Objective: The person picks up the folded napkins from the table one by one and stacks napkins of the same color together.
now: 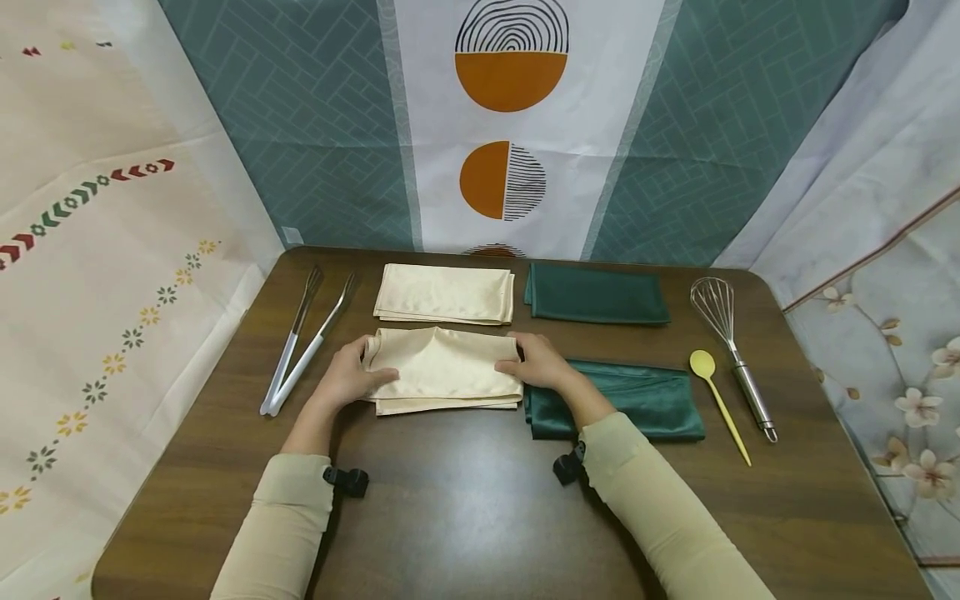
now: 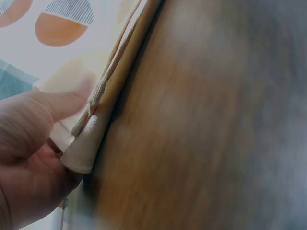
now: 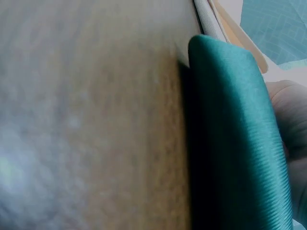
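A folded cream satin cloth [image 1: 442, 371] lies near the middle of the table, held at both ends. At its left end my left hand [image 1: 351, 373] grips it with the thumb on top; in the left wrist view that hand [image 2: 29, 143] has its fingers under the fold [image 2: 84, 151]. My right hand [image 1: 542, 360] pinches the right end, thumb on top. A folded dark green cloth [image 1: 637, 400] lies under the right forearm. In the right wrist view this green cloth [image 3: 240, 134] hides most of the right hand [image 3: 293, 112].
Behind lie another folded cream cloth [image 1: 446, 292] and another folded green cloth [image 1: 596, 293]. White-handled metal tongs [image 1: 288, 363] lie at the left of the wooden table [image 1: 465, 517]. A yellow spoon [image 1: 703, 364] and a wire whisk [image 1: 742, 372] lie at the right.
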The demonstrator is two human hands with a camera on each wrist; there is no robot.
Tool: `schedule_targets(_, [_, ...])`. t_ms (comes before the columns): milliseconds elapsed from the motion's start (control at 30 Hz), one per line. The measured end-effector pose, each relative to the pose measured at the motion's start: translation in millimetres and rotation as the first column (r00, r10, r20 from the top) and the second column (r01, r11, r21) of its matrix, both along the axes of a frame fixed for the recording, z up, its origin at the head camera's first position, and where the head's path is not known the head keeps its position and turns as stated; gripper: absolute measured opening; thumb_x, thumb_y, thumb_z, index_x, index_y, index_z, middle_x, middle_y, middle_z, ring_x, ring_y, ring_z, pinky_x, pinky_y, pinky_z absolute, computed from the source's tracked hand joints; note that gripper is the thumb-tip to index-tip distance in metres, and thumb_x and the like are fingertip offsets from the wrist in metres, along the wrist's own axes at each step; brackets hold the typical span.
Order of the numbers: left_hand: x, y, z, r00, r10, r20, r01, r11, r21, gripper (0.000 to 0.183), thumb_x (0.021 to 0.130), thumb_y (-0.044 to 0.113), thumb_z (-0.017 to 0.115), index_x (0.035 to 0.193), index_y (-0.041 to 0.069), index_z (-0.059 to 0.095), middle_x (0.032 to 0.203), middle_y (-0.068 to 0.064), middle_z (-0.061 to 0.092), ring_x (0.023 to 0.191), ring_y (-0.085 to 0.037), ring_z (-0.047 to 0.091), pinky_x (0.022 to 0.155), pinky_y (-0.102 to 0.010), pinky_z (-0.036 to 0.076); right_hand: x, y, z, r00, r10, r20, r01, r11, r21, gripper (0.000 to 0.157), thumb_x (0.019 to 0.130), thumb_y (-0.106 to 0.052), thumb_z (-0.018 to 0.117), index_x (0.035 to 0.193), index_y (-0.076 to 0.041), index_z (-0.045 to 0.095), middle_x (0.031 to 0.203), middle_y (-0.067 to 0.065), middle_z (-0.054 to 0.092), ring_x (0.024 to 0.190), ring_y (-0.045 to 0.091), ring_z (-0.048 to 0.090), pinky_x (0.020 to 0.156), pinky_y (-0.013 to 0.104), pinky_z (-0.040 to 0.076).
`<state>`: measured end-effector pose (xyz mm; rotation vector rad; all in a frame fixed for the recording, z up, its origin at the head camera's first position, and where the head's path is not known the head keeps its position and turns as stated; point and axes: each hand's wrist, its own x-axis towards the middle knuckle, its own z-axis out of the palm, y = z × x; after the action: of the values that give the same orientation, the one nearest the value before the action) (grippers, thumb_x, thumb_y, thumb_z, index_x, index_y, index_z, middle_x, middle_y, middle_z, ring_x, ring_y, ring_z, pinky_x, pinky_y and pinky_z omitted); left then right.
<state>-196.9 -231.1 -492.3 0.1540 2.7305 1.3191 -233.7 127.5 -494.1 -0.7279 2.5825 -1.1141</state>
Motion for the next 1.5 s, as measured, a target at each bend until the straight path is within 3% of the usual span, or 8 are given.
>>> schedule_targets(133, [0.7, -2.0, 0.8, 1.000, -0.006, 0.021, 0.007, 0.999, -0.051, 0.041, 0.082, 0.011, 0.085, 0.114, -0.006, 0.065, 0.097, -0.017, 0.070, 0.083, -0.024, 0.063, 0.073, -0.037, 0.051, 0.3, 0.9, 1.7, 1.000, -0.002, -0.014, 0.003, 0.999, 0.036, 0.026, 0.088, -0.028, 0.081, 0.090, -0.007, 0.065, 0.076, 0.001, 0.061, 0.067, 0.016, 0.053, 0.064, 0.032, 0.046])
schedule_targets(333, [1.5, 0.7, -0.8, 1.000, -0.005, 0.012, 0.005, 1.000, 0.004, 0.024, 0.094, 0.009, 0.073, 0.111, -0.006, 0.065, 0.094, -0.019, 0.071, 0.074, -0.022, 0.065, 0.063, -0.034, 0.054, -1.1, 0.5, 4.4, 1.000, -0.014, 0.012, 0.013, 0.994, 0.106, 0.051, 0.089, -0.033, 0.080, 0.059, -0.014, 0.043, 0.054, -0.003, 0.034, 0.050, 0.012, 0.031, 0.053, 0.027, 0.030])
schedule_targets(467, [1.4, 2.2, -2.8, 0.999, 0.005, -0.054, -0.004, 1.000, 0.020, 0.024, 0.101, 0.010, 0.062, 0.119, -0.005, 0.060, 0.108, -0.024, 0.069, 0.093, -0.029, 0.064, 0.082, -0.043, 0.053, -2.1, 0.8, 4.3, 1.000, -0.023, 0.020, 0.022, 0.998, 0.051, 0.044, 0.098, -0.028, 0.069, 0.065, -0.011, 0.046, 0.056, -0.001, 0.039, 0.050, 0.013, 0.034, 0.053, 0.028, 0.034])
schedule_targets(600, [1.5, 2.4, -3.4, 0.998, 0.000, -0.059, 0.003, 0.999, 0.044, 0.031, 0.104, 0.012, 0.056, 0.129, -0.006, 0.055, 0.118, -0.028, 0.066, 0.104, -0.035, 0.063, 0.091, -0.051, 0.051, -4.0, 0.4, 3.1, 1.000, -0.021, 0.007, 0.021, 1.000, -0.020, 0.024, 0.102, -0.024, 0.063, 0.090, -0.004, 0.065, 0.070, 0.002, 0.058, 0.061, 0.014, 0.049, 0.061, 0.031, 0.043])
schedule_targets(833, [3.6, 1.6, -0.6, 0.999, -0.022, 0.023, 0.021, 0.998, 0.057, 0.057, 0.090, 0.009, 0.077, 0.138, -0.008, 0.051, 0.118, -0.029, 0.065, 0.100, -0.037, 0.064, 0.083, -0.048, 0.055, -3.8, -0.2, 2.0, 0.997, 0.001, 0.078, 0.000, 1.000, -0.020, 0.022, 0.091, -0.024, 0.078, 0.103, -0.007, 0.070, 0.084, 0.001, 0.068, 0.070, 0.014, 0.057, 0.067, 0.031, 0.049])
schedule_targets(1067, [4.7, 3.8, 0.2, 0.992, 0.057, 0.115, -0.074, 0.986, 0.151, 0.035, 0.087, 0.004, 0.078, 0.115, -0.011, 0.062, 0.086, -0.018, 0.070, 0.067, -0.019, 0.067, 0.057, -0.032, 0.058, -4.2, 0.5, 2.4, 0.995, -0.001, 0.101, 0.002, 1.000, -0.014, 0.018, 0.092, -0.022, 0.078, 0.095, -0.008, 0.069, 0.072, 0.001, 0.061, 0.061, 0.013, 0.047, 0.062, 0.030, 0.043])
schedule_targets(1267, [7.2, 4.2, 0.7, 0.991, 0.074, 0.110, -0.093, 0.979, 0.180, 0.031, 0.089, 0.003, 0.076, 0.113, -0.012, 0.064, 0.083, -0.015, 0.071, 0.067, -0.017, 0.068, 0.057, -0.030, 0.058, -3.9, 0.5, 2.5, 0.996, 0.003, 0.091, -0.001, 1.000, -0.019, 0.020, 0.092, -0.023, 0.078, 0.091, -0.008, 0.065, 0.069, 0.001, 0.056, 0.060, 0.014, 0.045, 0.060, 0.030, 0.041])
schedule_targets(1500, [7.5, 5.5, 2.5, 0.990, 0.104, 0.096, -0.125, 0.959, 0.253, 0.031, 0.092, 0.006, 0.074, 0.116, -0.013, 0.066, 0.096, -0.021, 0.073, 0.080, -0.018, 0.068, 0.066, -0.027, 0.057, -2.5, 1.8, 3.8, 0.998, 0.004, 0.068, 0.003, 0.996, -0.091, 0.019, 0.093, -0.020, 0.077, 0.102, -0.005, 0.071, 0.082, 0.002, 0.068, 0.068, 0.014, 0.056, 0.066, 0.031, 0.049])
